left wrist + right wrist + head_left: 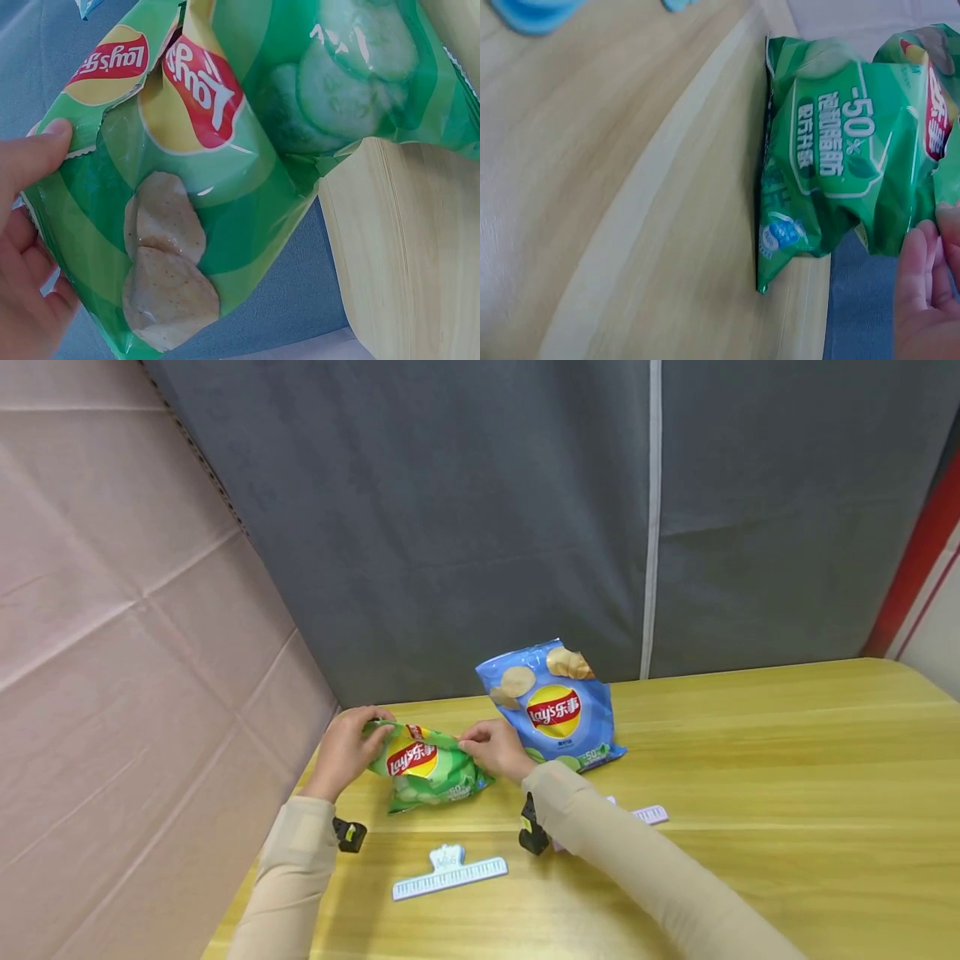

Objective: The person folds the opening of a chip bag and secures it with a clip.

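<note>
A green Lay's chip bag (442, 783) rests on the table, gripped near its top from both sides. My left hand (347, 750) pinches the upper left corner, thumb in front and fingers behind. My right hand (498, 748) pinches the upper right corner between thumb and fingers. In the left wrist view, a flap with part of the logo (112, 64) is folded over the front, with a jagged edge beside it. The right wrist view shows the bag's lower part (832, 150) bulging, its bottom seam against the wood.
Behind my right hand, a blue Lay's bag (555, 706) stands upright, its top right corner torn away. A pale blue bag clip (450, 872) lies in front of the green bag. My right forearm partly hides a lilac clip (651, 814). A grey curtain (450, 527) hangs behind the table.
</note>
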`<state>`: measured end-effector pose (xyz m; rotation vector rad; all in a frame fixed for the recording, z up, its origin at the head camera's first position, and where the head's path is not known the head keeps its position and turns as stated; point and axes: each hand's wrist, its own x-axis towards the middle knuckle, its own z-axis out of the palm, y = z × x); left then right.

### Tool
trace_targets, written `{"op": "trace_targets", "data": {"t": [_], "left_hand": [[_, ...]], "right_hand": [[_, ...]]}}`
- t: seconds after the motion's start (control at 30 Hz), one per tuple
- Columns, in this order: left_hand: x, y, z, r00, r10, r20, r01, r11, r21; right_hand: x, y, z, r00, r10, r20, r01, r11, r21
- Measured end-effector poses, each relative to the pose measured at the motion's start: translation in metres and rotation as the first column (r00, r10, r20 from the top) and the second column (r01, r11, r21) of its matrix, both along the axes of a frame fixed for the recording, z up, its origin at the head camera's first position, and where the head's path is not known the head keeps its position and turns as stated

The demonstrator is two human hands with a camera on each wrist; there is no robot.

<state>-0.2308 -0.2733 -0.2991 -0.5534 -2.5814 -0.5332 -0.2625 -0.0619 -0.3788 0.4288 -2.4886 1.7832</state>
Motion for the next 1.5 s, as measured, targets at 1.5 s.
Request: {"op": "trace_targets", "data": {"t": [1.5], "left_hand": [[0.001, -0.002, 0.002, 0.999, 0.014, 0.044, -0.015, 1.000, 0.019]], "right_hand": [[0.032, 0.009, -0.008, 0.894, 0.323, 0.310, -0.287, 0.945, -0.158]]}}
